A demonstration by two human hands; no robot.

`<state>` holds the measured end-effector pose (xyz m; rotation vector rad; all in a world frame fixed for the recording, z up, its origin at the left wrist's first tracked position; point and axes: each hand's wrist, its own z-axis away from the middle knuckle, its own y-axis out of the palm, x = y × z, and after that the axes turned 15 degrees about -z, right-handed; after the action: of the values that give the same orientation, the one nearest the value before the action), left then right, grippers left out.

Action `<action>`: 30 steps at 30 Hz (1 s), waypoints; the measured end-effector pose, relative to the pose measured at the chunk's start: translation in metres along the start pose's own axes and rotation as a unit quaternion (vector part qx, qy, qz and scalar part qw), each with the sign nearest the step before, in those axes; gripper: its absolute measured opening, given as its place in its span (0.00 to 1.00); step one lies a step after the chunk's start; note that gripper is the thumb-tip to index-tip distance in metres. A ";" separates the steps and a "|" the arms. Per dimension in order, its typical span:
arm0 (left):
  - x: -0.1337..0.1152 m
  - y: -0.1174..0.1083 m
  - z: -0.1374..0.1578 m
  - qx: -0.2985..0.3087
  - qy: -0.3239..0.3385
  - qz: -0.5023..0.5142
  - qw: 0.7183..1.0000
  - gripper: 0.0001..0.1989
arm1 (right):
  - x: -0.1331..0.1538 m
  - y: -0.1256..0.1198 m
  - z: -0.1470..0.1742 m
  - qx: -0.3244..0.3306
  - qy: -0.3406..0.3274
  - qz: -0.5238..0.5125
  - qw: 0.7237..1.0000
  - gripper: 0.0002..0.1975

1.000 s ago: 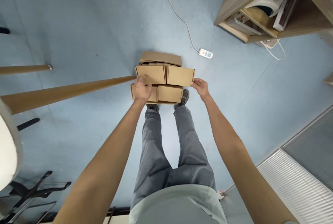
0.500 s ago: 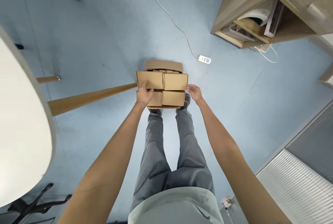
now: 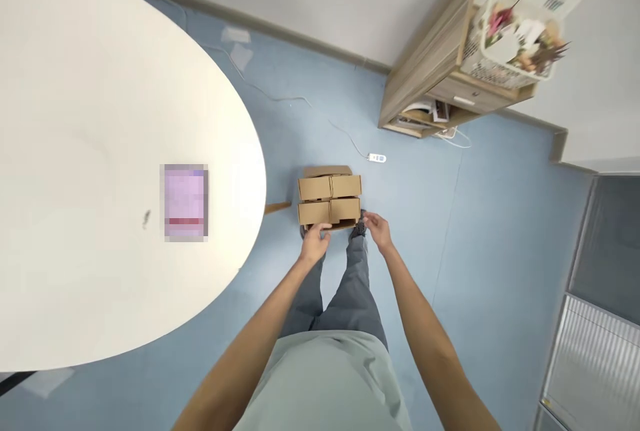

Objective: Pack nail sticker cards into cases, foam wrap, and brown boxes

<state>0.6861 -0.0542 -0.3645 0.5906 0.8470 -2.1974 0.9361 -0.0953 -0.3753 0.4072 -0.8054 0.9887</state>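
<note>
Several small brown cardboard boxes (image 3: pixel 345 208) sit in two rows in a larger open carton (image 3: pixel 327 170) on the floor by my feet. At the carton's near edge is my left hand (image 3: pixel 315 243), thumb and fingers apart, with nothing visible in it. My right hand (image 3: pixel 379 231) hovers just right of the carton, beside my shoe (image 3: pixel 359 229), its fingers loosely bent and apart. Whether the left fingertips touch the cardboard I cannot tell.
A white round-edged table (image 3: pixel 220 151) fills the left, with a pixelated purple item (image 3: pixel 185 201) on it. A power strip (image 3: pixel 377 158) with a cable lies beyond the carton. A wooden cabinet (image 3: pixel 430 64) stands at the upper right, a basket (image 3: pixel 515 67) on top.
My view has risen and shifted, so the tabletop and cabinet top show. My left hand has drawn back from the far boxes to the carton's near edge. The right hand is also lower beside it.
</note>
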 end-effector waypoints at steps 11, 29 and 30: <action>-0.081 -0.101 0.157 0.064 0.164 0.124 0.977 0.15 | 0.085 0.054 0.238 0.005 -0.042 -0.121 0.992 0.35; 0.048 -0.242 0.393 -0.021 0.209 0.166 0.964 0.20 | 0.056 0.167 0.476 0.103 -0.145 -0.129 0.976 0.30; 0.059 -0.250 0.401 -0.031 0.204 0.168 0.964 0.20 | 0.053 0.176 0.486 0.114 -0.144 -0.121 0.976 0.30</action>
<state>0.3987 -0.2307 -0.0283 1.0954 0.9380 -1.7613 0.5996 -0.2855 -0.0273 0.8414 -0.8808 0.8044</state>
